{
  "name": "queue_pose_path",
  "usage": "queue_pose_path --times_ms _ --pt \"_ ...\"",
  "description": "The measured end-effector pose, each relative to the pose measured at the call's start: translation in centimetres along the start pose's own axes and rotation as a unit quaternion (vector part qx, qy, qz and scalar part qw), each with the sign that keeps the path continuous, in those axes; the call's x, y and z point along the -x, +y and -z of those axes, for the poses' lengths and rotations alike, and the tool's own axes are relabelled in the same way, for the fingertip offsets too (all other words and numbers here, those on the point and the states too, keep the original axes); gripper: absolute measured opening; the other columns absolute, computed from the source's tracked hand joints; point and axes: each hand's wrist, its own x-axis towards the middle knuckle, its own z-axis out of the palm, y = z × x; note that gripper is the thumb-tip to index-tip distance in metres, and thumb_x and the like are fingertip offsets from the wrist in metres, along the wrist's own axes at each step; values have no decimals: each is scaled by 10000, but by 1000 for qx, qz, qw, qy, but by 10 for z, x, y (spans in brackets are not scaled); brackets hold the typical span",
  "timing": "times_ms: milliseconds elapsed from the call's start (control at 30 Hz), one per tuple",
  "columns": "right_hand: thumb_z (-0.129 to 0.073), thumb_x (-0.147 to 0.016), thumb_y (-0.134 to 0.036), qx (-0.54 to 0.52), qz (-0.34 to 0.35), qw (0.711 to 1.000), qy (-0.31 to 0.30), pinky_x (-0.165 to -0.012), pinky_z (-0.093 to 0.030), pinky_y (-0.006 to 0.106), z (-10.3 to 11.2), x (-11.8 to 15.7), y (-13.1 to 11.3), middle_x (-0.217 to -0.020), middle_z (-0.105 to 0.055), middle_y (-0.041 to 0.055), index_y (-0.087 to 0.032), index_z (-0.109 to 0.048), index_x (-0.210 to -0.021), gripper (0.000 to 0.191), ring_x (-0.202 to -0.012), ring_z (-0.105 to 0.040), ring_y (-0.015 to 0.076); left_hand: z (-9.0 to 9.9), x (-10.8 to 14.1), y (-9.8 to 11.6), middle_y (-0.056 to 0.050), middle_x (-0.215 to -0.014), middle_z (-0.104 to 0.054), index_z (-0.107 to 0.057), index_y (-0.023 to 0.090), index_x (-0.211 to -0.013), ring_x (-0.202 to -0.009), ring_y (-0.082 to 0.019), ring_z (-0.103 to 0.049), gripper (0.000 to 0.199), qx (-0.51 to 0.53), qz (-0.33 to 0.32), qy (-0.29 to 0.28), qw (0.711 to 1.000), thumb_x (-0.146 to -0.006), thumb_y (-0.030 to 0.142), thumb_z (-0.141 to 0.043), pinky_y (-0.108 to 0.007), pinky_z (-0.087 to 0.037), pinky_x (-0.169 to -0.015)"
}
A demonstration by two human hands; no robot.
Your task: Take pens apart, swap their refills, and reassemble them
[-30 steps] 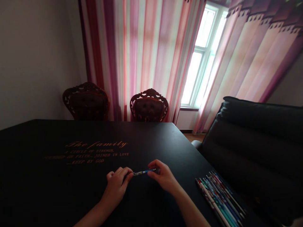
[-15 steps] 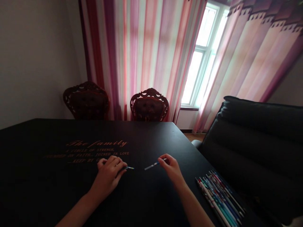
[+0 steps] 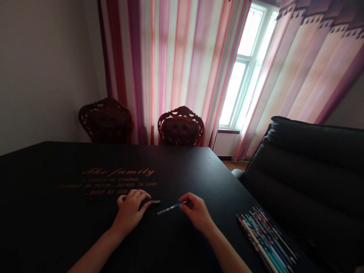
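My left hand [image 3: 130,211] rests on the black table [image 3: 71,227] and is closed around a dark patterned pen barrel [image 3: 155,202], whose end sticks out past my fingers to the right. My right hand [image 3: 196,212] pinches a thin white-and-blue pen refill [image 3: 171,208] by its blue end. The refill's white tip points left toward the barrel, and a small gap separates them. Much of the barrel is hidden inside my left fist.
A bundle of several patterned pens [image 3: 265,239] lies at the table's right edge, beyond my right hand. Gold lettering [image 3: 119,182] is printed on the tabletop. A dark padded armchair [image 3: 301,170] stands to the right, and carved chairs [image 3: 181,127] stand past the far edge.
My hands held one pen between them, then pulled apart into barrel and refill. My right hand has since moved back left, bringing the refill nearer the barrel.
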Motion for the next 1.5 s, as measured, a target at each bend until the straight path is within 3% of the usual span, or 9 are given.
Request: queue_pose_path --times_ms 200,400,533,667,767,867,1067,1233,1500 --pt "-673 -720 -252 -2 -8 1000 -15 -592 -393 247 -9 1 2 -696 -632 -14 -199 -709 -826 124 -622 -518 129 -4 2 4 -11 -1227 -592 -660 311 -916 -1180 -259 -474 177 59 -88 -80 991 -807 443 -618 -496 -273 -980" --pt "-612 -770 -325 -40 0 997 60 -556 -386 247 7 -5 5 -647 -573 -14 -183 -666 -833 165 -591 -494 134 1 1 1 -22 -1199 -597 -663 268 -797 -1174 -274 -482 79 33 -77 -59 995 -819 318 -605 -522 -270 -984" --pt "-570 -790 -286 11 22 996 82 -603 -408 269 17 -8 9 -688 -586 6 -192 -675 -850 153 -635 -520 153 6 -1 -3 -28 -1181 -603 -651 265 -792 -1184 -286 -472 40 -2 -66 -36 997 -801 294 -624 -531 -256 -976" --pt "-585 -760 -229 60 34 996 51 -656 -410 283 11 -6 11 -733 -616 21 -202 -697 -803 123 -691 -537 163 4 0 -1 -34 -1179 -608 -652 282 -902 -1179 -279 -474 103 -8 -77 -11 997 -804 302 -627 -503 -252 -985" --pt "-628 -763 -308 -58 -9 998 -5 -622 -410 261 5 -3 4 -709 -625 5 -191 -700 -866 171 -657 -538 147 4 5 10 -37 -1194 -610 -610 325 -1100 -1176 -264 -477 285 17 -112 -30 993 -819 374 -620 -472 -250 -999" --pt "-675 -750 -399 -191 -48 977 -83 -652 -424 253 4 3 -7 -734 -650 8 -180 -706 -892 262 -690 -562 144 8 11 27 -41 -1201 -619 -534 350 -1237 -1174 -256 -484 444 60 -154 -75 983 -815 458 -617 -452 -247 -1005" --pt "-753 -685 -458 -274 -92 941 -174 -651 -415 238 1 10 -16 -762 -672 19 -174 -735 -889 350 -680 -550 128 21 18 52 10 -1172 -650 -536 390 -1226 -1173 -230 -502 388 111 -180 -140 967 -848 476 -570 -411 -250 -1005" --pt "-706 -749 -471 -316 -99 924 -190 -668 -406 240 -2 10 -12 -725 -659 25 -153 -741 -916 360 -664 -543 117 24 18 57 13 -1153 -652 -551 376 -1189 -1157 -225 -505 391 135 -170 -170 961 -816 474 -618 -409 -231 -1013" --pt "-714 -745 -456 -312 -100 925 -192 -656 -387 234 -7 11 -12 -706 -667 18 -150 -739 -891 340 -645 -538 109 14 21 54 6 -1083 -629 -537 345 -1157 -1092 -225 -512 462 145 -170 -153 962 -746 492 -692 -396 -219 -993"
